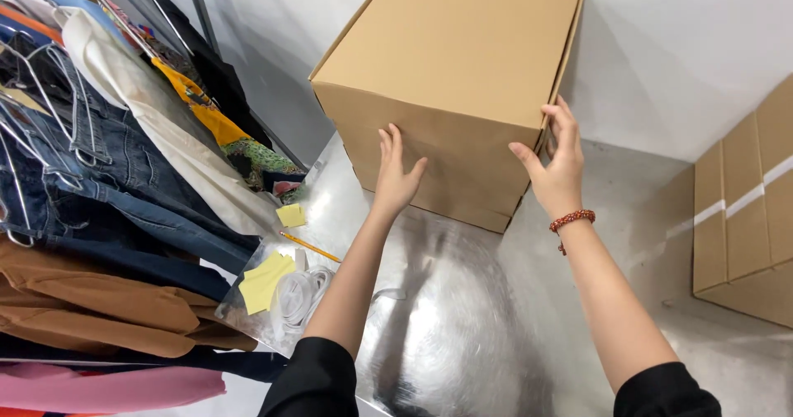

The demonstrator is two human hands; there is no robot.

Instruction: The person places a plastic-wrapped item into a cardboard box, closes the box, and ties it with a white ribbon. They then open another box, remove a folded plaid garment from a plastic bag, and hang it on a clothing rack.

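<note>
- closed brown cardboard box (450,95) stands on the far part of the shiny metal surface (462,318), close to the white wall (677,45), turned so one corner points toward the near right.
- left hand (396,173) lies flat against the box's near face, fingers spread and pointing up; open palm pressing, nothing gripped.
- right hand (555,165) sits at the box's right vertical edge, fingers curled loosely round the corner, thumb on the near face; grip wide, touching the box but not closed on it. a red beaded bracelet (572,218) is on that wrist.
- judged progress: box top is already folded shut, no tape visible on it; both hands are placed on it, yet its base looks to rest fully on the surface, so no lift or shift shows. the handling of the box looks to be at its start.
- left near edge of the surface: yellow sticky notes (266,281), a smaller yellow note (291,215), a pencil (310,247), a coil of white cord (297,297).
- far left: a rack of hanging clothes (107,185), denim, tan and printed pieces, hangers visible.
- right: a stack of taped cardboard cartons (747,210) on the floor, well apart from the box.
</note>
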